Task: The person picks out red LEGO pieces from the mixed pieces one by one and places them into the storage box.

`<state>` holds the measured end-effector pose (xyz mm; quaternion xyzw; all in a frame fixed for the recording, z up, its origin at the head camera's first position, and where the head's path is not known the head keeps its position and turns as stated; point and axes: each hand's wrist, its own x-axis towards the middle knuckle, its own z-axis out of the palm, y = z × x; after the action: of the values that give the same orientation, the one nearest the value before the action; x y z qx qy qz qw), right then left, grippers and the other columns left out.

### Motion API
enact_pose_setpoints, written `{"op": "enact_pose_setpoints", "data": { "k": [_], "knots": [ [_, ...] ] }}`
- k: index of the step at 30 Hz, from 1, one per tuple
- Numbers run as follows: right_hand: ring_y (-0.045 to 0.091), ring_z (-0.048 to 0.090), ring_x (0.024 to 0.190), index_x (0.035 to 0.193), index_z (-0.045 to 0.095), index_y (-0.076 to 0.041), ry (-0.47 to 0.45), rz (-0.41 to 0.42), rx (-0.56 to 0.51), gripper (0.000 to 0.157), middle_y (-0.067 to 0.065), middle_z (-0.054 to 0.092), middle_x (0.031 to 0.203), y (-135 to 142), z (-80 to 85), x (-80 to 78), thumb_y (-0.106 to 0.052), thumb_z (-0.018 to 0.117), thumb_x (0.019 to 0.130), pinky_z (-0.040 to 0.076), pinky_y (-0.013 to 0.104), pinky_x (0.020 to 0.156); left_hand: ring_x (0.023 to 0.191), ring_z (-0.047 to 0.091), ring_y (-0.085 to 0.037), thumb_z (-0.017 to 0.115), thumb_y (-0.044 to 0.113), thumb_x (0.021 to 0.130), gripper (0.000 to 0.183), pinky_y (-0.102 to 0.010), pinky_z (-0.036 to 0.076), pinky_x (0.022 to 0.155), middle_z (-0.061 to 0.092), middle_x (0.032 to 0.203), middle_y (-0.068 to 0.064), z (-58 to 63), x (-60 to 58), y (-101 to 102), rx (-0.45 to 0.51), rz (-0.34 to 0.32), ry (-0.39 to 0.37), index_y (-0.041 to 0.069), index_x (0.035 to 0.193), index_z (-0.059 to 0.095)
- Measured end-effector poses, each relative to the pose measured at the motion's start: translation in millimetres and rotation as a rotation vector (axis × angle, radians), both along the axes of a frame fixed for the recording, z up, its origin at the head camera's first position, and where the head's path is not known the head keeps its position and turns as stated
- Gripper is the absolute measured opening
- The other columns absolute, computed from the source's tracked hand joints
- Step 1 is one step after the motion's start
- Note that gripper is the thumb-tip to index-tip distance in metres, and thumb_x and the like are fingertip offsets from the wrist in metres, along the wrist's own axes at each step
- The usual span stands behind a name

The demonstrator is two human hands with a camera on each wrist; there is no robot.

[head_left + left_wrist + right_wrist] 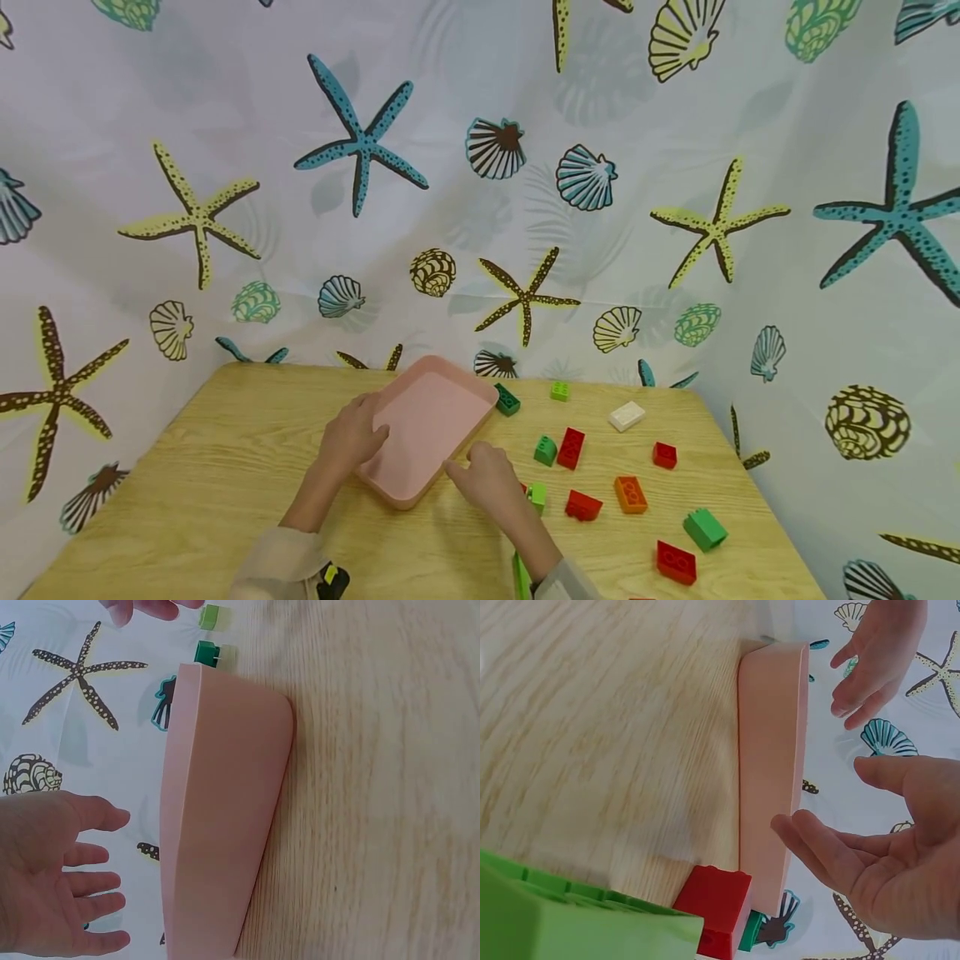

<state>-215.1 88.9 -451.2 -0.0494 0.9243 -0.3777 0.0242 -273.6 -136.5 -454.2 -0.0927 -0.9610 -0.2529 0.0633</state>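
Note:
A pink rectangular tray (431, 425) lies at an angle on the wooden table, its inside bare. My left hand (352, 437) is over the tray's left side. In the left wrist view that hand (56, 874) has its fingers spread and holds nothing, apart from the pink wall (225, 780). By the tray's right side is my right hand (491, 483). The right wrist view has this hand (885, 862) with loosely bent fingers and nothing in them. Its fingertips overlap the tray's rim there; contact I cannot tell.
Several toy blocks are scattered right of the tray, among them a red block (677, 562), an orange block (631, 494), a white block (627, 416) and a dark green block (507, 400). A long light green block (615, 922) lies near the right wrist. Patterned cloth (450, 208) surrounds the table.

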Motion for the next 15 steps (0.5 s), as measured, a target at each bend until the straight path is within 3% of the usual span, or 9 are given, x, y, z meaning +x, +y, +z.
{"op": "enact_pose_setpoints", "data": {
  "k": [7,10,15],
  "knots": [
    [0.016,0.045,0.061,0.091,0.062,0.003,-0.065,-0.003,0.004,0.033,0.005,0.051,0.073,2.2,-2.1,-4.6,-0.029,0.069,0.094,0.036,0.030,0.053,0.127,0.039,-0.054,0.064,0.015,0.095,0.057,-0.069,0.038,0.093,0.041,0.142,-0.034,-4.7,-6.5,-3.9,0.014,0.031,-0.055,-0.008,0.142,0.042],
    [0.015,0.043,0.057,0.083,0.061,0.000,-0.082,0.007,0.008,0.032,0.003,0.048,0.066,1.7,-2.3,-5.0,-0.029,0.068,0.094,0.034,0.029,0.050,0.127,0.038,-0.055,0.064,0.015,0.094,0.058,-0.069,0.038,0.094,0.040,0.142,-0.034,-6.4,-7.2,-5.8,-0.002,0.049,-0.066,-0.008,0.142,0.042],
    [0.008,0.027,0.045,0.059,0.043,-0.013,-0.041,0.038,0.014,0.046,-0.006,0.030,0.052,-0.6,-3.4,-6.3,-0.030,0.068,0.094,0.023,0.025,0.043,0.129,0.035,-0.055,0.063,0.016,0.094,0.060,-0.069,0.034,0.096,0.038,0.143,-0.035,-9.6,-6.7,-9.6,-0.016,0.072,-0.081,-0.009,0.143,0.039]
  ]
}}
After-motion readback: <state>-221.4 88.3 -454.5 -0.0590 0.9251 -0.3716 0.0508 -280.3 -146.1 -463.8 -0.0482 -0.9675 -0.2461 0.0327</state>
